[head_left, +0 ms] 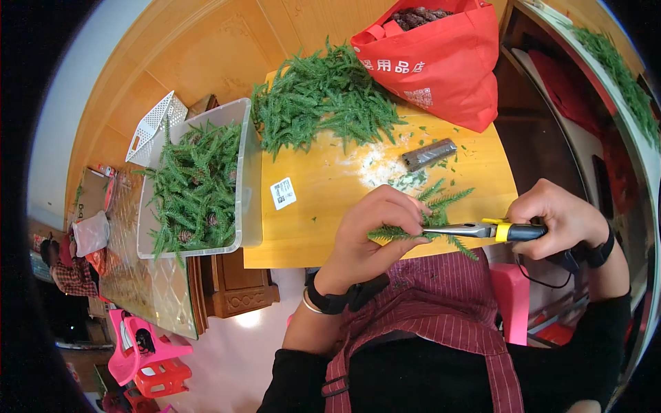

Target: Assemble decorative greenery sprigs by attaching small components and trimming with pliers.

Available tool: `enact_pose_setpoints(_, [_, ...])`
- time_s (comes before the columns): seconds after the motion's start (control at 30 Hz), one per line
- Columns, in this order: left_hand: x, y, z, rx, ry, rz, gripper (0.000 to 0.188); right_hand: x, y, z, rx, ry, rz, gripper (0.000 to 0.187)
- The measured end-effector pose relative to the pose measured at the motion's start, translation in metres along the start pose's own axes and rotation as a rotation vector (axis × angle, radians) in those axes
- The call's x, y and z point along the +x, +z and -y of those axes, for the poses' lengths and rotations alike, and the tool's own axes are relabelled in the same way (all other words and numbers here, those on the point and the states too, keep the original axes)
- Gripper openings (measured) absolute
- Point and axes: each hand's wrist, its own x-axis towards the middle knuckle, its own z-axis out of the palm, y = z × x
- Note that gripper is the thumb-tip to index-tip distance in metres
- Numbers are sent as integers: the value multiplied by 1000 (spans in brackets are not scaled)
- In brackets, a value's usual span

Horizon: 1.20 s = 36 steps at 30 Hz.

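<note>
Between the fingertips of my left hand (372, 234) is an artificial pine sprig (451, 199), its green needled tips spreading out over the near edge of the table. My right hand (561, 217) is wrapped round the black and yellow handles of long-nose pliers (468, 230). Their metal jaws point left and reach the sprig at my left fingertips; whether they grip its stem is hidden. Just beyond my hands lies a dark brown bundle (429, 154) in clear wrapping, beside a scatter of white powdery bits and green scraps.
A heap of pine sprigs (323, 100) covers the far side of the yellow table (310, 227). Behind it stands a red bag (454, 76) with pine cones (420, 18). To the left, a clear plastic bin (248, 179) holds sprigs with cones. A white label (283, 193) lies nearby.
</note>
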Motion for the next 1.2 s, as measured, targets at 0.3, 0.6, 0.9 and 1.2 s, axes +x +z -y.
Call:
enact_pose_setpoints(0.3, [3,-3,-7,72,25,60,26,13,-13,-18,279,144,395,9])
enact_pose_setpoints(0.6, [4,0,-10,92,-4,-7,22,20,7,-52,1381,142,797,28])
enact_pose_setpoints(0.9, [-5,-8,-7,124,-117,-89,24,3,3,0,450,161,405,20])
enact_pose_setpoints(1.2, [-1,-4,-12,-10,-158,-177,17,-5,29,26,-558,-305,-485,17])
